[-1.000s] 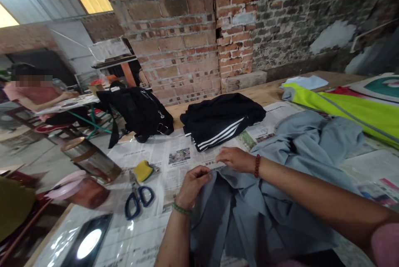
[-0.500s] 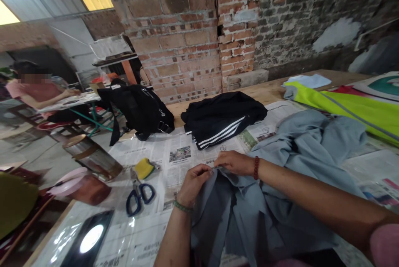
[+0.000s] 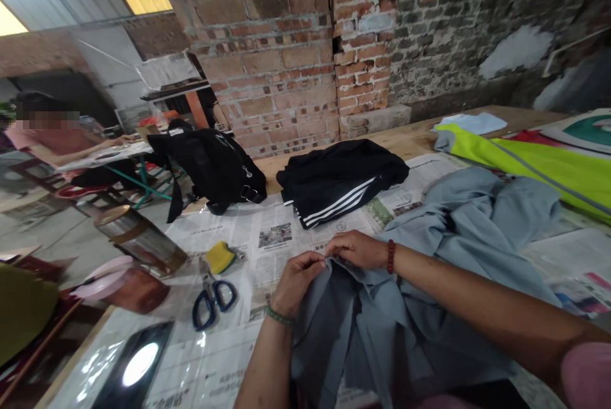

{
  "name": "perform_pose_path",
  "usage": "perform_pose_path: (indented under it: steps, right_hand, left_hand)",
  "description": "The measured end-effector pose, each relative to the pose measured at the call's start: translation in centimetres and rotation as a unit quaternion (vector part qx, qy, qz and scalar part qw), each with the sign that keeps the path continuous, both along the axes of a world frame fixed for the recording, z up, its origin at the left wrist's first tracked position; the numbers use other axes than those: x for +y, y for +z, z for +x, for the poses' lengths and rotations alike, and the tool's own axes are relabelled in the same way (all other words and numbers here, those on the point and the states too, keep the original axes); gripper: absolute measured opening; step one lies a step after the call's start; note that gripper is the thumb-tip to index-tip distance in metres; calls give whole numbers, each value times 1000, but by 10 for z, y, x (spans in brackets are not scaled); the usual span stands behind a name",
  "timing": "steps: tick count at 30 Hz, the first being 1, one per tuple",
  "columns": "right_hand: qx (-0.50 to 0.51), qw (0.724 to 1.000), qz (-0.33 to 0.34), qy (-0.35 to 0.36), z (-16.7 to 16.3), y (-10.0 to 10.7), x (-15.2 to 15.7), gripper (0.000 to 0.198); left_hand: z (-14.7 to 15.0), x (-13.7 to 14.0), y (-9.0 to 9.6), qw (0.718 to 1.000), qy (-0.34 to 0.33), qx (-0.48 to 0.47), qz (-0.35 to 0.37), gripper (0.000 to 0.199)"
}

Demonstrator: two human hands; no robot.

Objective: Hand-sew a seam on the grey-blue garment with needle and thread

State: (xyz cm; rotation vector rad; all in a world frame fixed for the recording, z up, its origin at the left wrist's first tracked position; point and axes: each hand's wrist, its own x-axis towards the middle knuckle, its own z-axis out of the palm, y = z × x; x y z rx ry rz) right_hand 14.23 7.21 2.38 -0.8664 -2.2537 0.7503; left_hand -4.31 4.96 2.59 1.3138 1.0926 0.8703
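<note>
Grey fabric hangs in folds from my hands and spreads back to the right over the table. My left hand, with a green bracelet at the wrist, pinches the fabric's top edge between thumb and fingers. Close beside it, my right hand, wearing a red bead bracelet, is closed on the same edge. The fingertips of both hands almost meet; whether a small item such as a needle is between them I cannot make out. Blue-handled scissors lie left of my left hand, by a yellow sponge.
Newspaper under clear plastic covers the table. A phone, a lidded container and a steel flask line the left. Behind are a black bag, folded black clothing and a neon-yellow garment. A person sits far left.
My right hand has shifted very slightly left along the fabric edge. Both hands keep their hold, and the things on the table stay where they were.
</note>
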Motion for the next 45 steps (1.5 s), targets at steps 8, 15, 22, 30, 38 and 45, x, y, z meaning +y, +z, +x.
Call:
perform_pose_path:
  steps: [8, 15, 22, 30, 38, 45]
  right_hand:
    - [1, 999, 4, -33, -7, -4, -1, 37]
    - [93, 978, 152, -108, 2, -5, -22, 18]
    - [37, 971, 200, -125, -15, -11, -37, 9]
    - [94, 963, 193, -161, -20, -25, -32, 8]
    - [48, 959, 232, -153, -18, -28, -34, 11]
    - [173, 958, 114, -196, -19, -28, -37, 12]
  left_hand:
    - [3, 2, -6, 1000, 11, -22, -19, 13]
    - [4, 1, -4, 995, 32, -66, -60, 14]
    - [7, 0, -10, 992, 13, -86, -90, 16]
    - [7, 1, -12, 993, 26, -95, -67, 9]
    - [7, 0, -15, 992, -4, -102, -69, 10]
    - [14, 0, -19, 989, 16, -95, -111, 18]
